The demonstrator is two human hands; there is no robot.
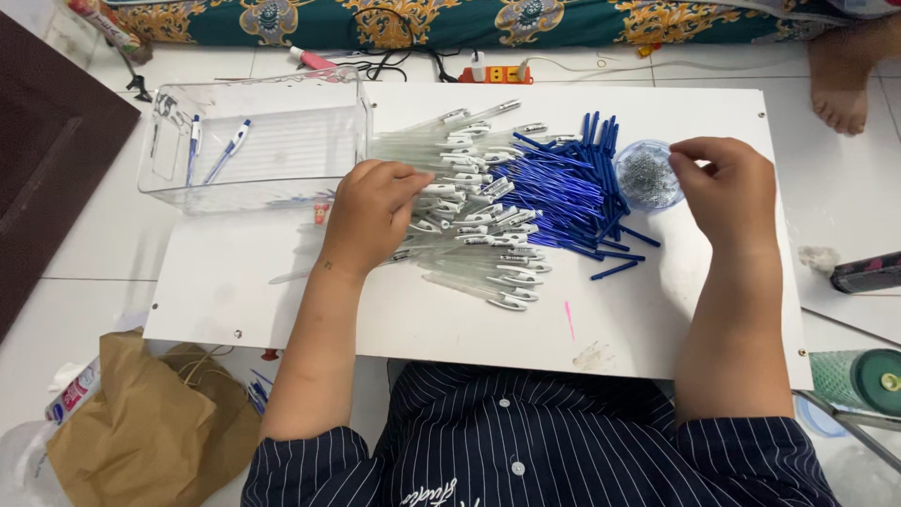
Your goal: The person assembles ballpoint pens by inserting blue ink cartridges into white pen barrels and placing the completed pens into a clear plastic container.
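My left hand (pixel 371 214) rests on a heap of clear pen barrels (pixel 469 216) in the middle of the white board (pixel 282 300), fingers curled over one barrel. Beside the barrels lies a pile of blue ink refills (pixel 568 192). My right hand (pixel 730 188) hovers at the rim of a small round clear cup of tiny metal springs (pixel 646 176), fingertips pinched together; whether a spring is between them is too small to tell.
A clear plastic bin (pixel 253 141) with two finished pens (pixel 214 150) stands at the board's upper left. A brown paper bag (pixel 150 432) lies on the tile floor lower left. A power strip (pixel 496 73), another person's bare foot (pixel 838 80) and a green cup (pixel 859 380) surround the board.
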